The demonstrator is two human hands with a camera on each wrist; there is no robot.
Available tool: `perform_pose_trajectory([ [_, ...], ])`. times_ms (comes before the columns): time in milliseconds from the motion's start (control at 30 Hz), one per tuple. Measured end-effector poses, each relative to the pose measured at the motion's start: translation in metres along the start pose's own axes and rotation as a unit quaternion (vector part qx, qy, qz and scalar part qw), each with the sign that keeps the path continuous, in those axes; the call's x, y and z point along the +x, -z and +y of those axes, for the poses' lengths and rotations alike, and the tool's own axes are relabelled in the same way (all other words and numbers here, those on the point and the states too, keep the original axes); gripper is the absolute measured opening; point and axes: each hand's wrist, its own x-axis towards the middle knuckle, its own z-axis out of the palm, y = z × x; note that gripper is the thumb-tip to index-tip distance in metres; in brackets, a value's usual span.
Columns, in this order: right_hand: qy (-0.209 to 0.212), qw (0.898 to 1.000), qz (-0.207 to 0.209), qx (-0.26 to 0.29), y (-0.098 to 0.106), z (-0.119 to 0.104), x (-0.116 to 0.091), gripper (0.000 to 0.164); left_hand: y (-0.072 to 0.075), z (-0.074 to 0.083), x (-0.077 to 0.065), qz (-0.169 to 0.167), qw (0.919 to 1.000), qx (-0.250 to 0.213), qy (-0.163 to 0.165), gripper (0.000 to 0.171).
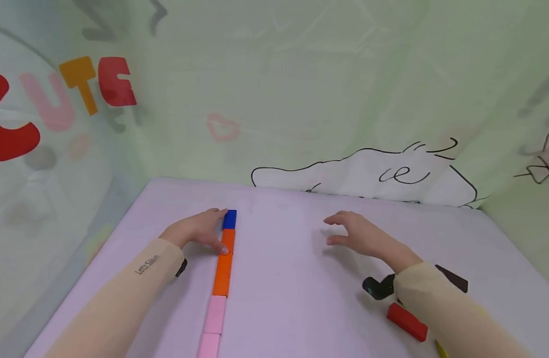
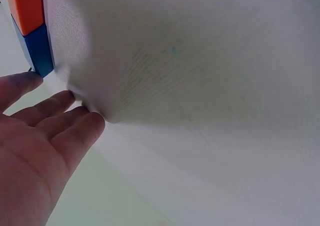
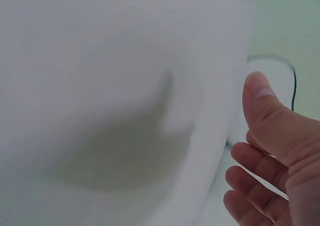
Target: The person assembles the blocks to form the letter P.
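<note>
A straight row of blocks runs away from me on the left of the table: two pink blocks [image 1: 216, 314] nearest, then two orange blocks [image 1: 223, 276], with a blue block [image 1: 230, 220] at the far end. My left hand [image 1: 200, 228] is at the far part of this row. Its index fingertip touches the end of the blue block [image 2: 41, 51], while the thumb rests by the orange blocks. The other fingers are extended against the white table covering. To the right, my right hand [image 1: 361, 234] hovers above the table, fingers loosely bent, holding nothing.
Under and beside the right forearm lie a red block [image 1: 406, 322], a dark brown block [image 1: 453, 278] and a partly hidden yellow piece [image 1: 441, 348]. A dark rounded object [image 1: 377, 288] sits at the right wrist. A pale curtain [image 1: 301, 99] with drawings rises behind the table [image 1: 279, 278].
</note>
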Motion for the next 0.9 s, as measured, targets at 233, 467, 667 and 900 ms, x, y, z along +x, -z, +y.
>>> perform_pose_trajectory([
  [233,-0.075,0.996,0.026,-0.027,0.022,0.06,-0.057,0.058,0.0,-0.003,-0.001,0.003,1.0,-0.001,-0.005,0.103],
  [467,-0.139,0.989,0.017,-0.046,0.032,0.121,-0.112,0.061,0.0,-0.005,-0.004,0.006,0.9999,-0.003,-0.01,0.104],
  [667,-0.192,0.98,0.006,-0.058,0.025,0.159,-0.15,0.064,0.0,-0.005,-0.004,0.003,1.0,-0.005,-0.005,0.105],
  [900,-0.226,0.972,0.004,-0.057,0.018,0.178,-0.172,0.057,-0.001,-0.003,-0.002,-0.002,1.0,-0.007,0.002,0.105],
])
